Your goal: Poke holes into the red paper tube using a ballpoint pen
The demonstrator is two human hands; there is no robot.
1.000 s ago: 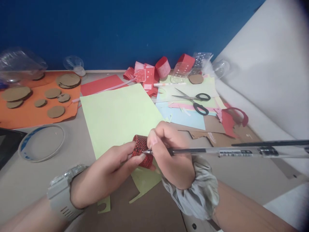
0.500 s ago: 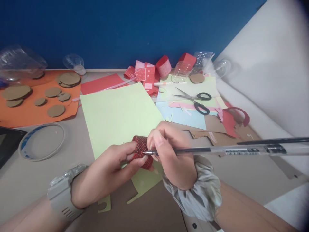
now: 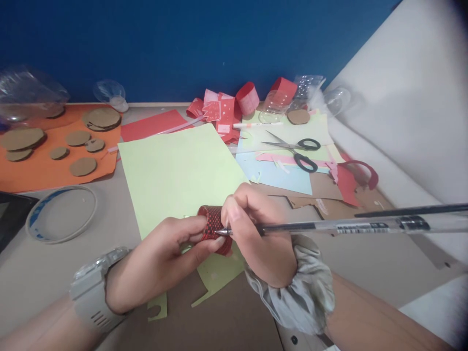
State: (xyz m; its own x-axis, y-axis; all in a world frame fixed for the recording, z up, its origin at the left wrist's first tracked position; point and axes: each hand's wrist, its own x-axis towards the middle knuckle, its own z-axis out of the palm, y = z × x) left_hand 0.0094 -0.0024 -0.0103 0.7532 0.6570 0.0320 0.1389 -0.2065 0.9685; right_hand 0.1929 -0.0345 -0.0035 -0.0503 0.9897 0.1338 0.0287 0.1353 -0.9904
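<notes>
A small red paper tube [image 3: 212, 224], covered in a dark checkered pattern, is pinched between the thumb and fingers of my left hand [image 3: 175, 253]. My right hand [image 3: 261, 231] grips a clear-barrelled ballpoint pen [image 3: 329, 226]. The pen's metal tip rests on, or very close to, the tube's outer wall, beside my left thumb. Fingers of the right hand also lie against the tube's right end and hide part of it. Beneath both hands is a light green paper sheet [image 3: 183, 170], cut into at its lower edge.
Black-handled scissors [image 3: 305, 155] lie spread on coloured paper at the right. Red paper rings [image 3: 247, 99] and clear plastic pieces [image 3: 272, 108] stand along the blue wall. Cardboard discs [image 3: 83, 166] lie on orange paper [image 3: 25, 178] at the left, near a roll of tape [image 3: 32, 229].
The view has shifted very slightly. Both hands keep their grip on the tube and pen, and the pen tip has moved only a little on the tube.
</notes>
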